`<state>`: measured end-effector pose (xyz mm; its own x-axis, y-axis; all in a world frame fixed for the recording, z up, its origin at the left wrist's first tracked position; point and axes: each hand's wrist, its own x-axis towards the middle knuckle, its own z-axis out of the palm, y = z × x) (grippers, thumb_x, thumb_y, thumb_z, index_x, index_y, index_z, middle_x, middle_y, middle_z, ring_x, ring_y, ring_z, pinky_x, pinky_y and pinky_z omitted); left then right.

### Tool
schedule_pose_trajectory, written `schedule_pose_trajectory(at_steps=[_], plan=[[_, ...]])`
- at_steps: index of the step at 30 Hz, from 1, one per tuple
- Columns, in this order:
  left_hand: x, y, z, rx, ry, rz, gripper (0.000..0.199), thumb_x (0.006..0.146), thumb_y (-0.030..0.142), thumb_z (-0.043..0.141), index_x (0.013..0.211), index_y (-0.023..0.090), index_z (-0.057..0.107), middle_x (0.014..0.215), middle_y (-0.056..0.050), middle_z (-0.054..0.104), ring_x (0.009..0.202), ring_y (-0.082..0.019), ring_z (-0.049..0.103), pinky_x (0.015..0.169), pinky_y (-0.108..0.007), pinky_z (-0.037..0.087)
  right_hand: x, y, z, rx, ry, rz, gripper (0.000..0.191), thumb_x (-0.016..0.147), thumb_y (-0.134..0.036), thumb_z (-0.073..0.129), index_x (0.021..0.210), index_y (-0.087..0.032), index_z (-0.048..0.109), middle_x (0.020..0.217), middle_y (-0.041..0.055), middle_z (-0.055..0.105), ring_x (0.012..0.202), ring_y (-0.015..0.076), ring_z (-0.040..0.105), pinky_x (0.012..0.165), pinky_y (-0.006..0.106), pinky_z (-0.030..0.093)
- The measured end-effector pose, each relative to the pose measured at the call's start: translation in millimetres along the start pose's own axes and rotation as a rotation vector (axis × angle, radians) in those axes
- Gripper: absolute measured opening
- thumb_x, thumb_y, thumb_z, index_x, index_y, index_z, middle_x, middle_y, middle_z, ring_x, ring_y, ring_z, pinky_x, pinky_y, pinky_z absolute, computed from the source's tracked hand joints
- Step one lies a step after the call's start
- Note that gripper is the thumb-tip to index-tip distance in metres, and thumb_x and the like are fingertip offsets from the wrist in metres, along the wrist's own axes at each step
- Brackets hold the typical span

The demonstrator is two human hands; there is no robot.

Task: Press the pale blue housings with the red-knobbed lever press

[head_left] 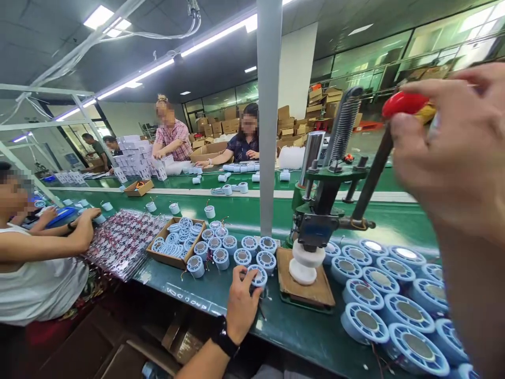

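My left hand (241,300) grips a light-blue round housing (258,275) by its rim at the front of the bench. Raised at the right, my right hand (461,126) is closed around the red knob (402,104) on the lever of a hand press (319,226). The press has a white upper pad (309,255), tilted in view, just above a white lower disc (303,273) on a brown base plate (315,296). No housing shows between pad and disc. More blue housings (229,243) with grey centres stand left of the press, several with thin wires.
Many similar housings (408,310) crowd the bench right of the press. A cardboard box (152,251) holds blue rings. A grey post (269,121) rises behind the housings. At left, a person's arm (43,239) reaches past a sheet-like stack (126,239). Two people work across the green conveyor (236,202).
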<state>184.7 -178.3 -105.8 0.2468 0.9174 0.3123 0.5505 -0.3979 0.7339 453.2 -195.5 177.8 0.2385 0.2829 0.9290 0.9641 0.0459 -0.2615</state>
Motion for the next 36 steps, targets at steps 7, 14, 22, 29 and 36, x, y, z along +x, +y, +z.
schedule_pose_trajectory(at_steps=[7,14,22,29,36], plan=[[17,-19,-62.2,0.054,0.14,0.131,0.033,0.094,0.014,0.04,0.112,0.022,0.067,0.112,-0.008,0.065,0.108,-0.021,0.063,0.098,-0.038,0.051,-215,-97,60,0.469,-0.462,-0.074,0.031,0.092,-0.015,0.041,0.111,-0.025,0.064,0.106,0.0063,0.067,0.097,0.0181,0.067,0.081,0.034,0.06],[107,-81,-198.9,0.367,0.261,-0.079,0.019,0.096,0.023,0.052,0.106,0.014,0.066,0.107,-0.009,0.068,0.102,-0.022,0.065,0.096,-0.044,0.051,-315,-178,166,0.304,-0.828,0.019,0.049,0.086,-0.004,0.04,0.132,-0.004,0.058,0.142,0.0288,0.043,0.138,0.0363,0.043,0.104,0.056,0.045],[141,-117,-219.6,0.508,0.148,-0.239,0.033,0.093,0.036,0.061,0.118,0.014,0.06,0.116,-0.008,0.063,0.1,-0.021,0.064,0.086,-0.041,0.056,-368,-164,115,0.328,-0.69,-0.055,0.043,0.086,-0.009,0.05,0.126,-0.018,0.061,0.142,0.0135,0.049,0.137,0.0382,0.042,0.102,0.053,0.049],[139,-99,-219.3,0.553,0.214,-0.308,0.02,0.093,0.029,0.06,0.103,0.012,0.063,0.097,-0.005,0.066,0.092,-0.018,0.064,0.087,-0.039,0.052,-363,-136,84,0.534,-0.687,0.051,0.011,0.086,-0.021,0.059,0.096,-0.017,0.062,0.115,0.0124,0.058,0.109,0.0253,0.057,0.093,0.041,0.054],[87,-65,-184.1,0.443,0.358,-0.246,0.023,0.083,0.022,0.054,0.105,0.021,0.06,0.086,0.001,0.068,0.084,-0.02,0.065,0.085,-0.034,0.049,-338,-100,73,0.684,-0.922,0.126,0.039,0.079,-0.016,0.059,0.117,-0.019,0.061,0.127,0.0108,0.052,0.114,0.0223,0.054,0.102,0.04,0.046]])
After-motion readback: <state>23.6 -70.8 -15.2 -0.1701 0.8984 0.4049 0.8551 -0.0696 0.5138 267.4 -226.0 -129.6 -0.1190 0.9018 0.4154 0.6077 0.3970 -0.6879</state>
